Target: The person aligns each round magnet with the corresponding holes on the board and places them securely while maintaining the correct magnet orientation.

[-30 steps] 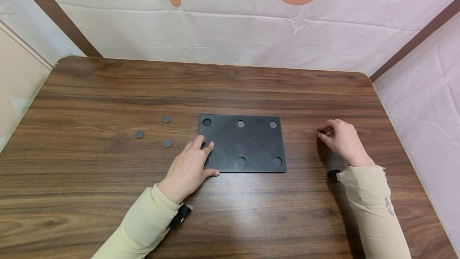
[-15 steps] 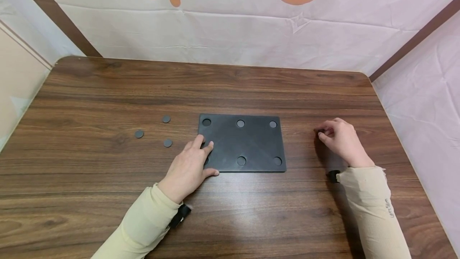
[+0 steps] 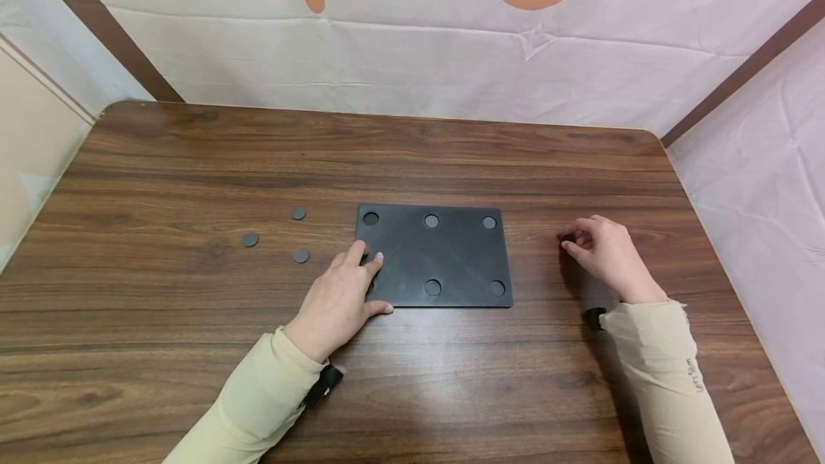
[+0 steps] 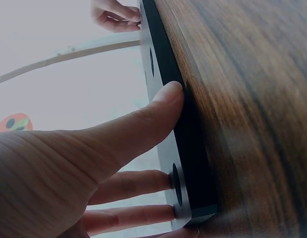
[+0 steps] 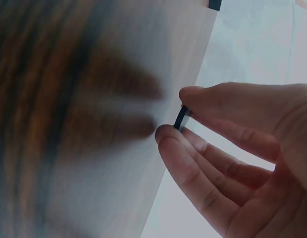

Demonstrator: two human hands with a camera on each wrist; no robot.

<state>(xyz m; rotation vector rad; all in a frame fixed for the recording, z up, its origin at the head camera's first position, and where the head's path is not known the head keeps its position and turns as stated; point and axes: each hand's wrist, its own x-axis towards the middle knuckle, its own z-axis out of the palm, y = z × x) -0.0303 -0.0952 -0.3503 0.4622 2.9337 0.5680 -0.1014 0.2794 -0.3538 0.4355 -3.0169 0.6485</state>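
A flat black rectangular board [image 3: 445, 256] with round recesses lies mid-table. Spread over its left end, my left hand [image 3: 338, 299] rests its fingers on the top and its thumb against the front edge. The left wrist view shows that thumb [image 4: 166, 99] along the board's dark side. To the right of the board, my right hand [image 3: 606, 253] pinches a small dark disc [image 5: 182, 117] between thumb and fingertips, just above the table. Two back recesses look lighter grey than the dark back-left recess [image 3: 371, 219]. My left hand partly covers the front-left recess.
Three loose grey discs, including the leftmost disc [image 3: 250, 239], lie on the wooden table [image 3: 193, 349] left of the board. A pale curtain [image 3: 412, 63] with orange shapes hangs behind the table.
My right hand has shifted slightly left toward the board with the pinched disc. My left hand and the board have stayed nearly still.
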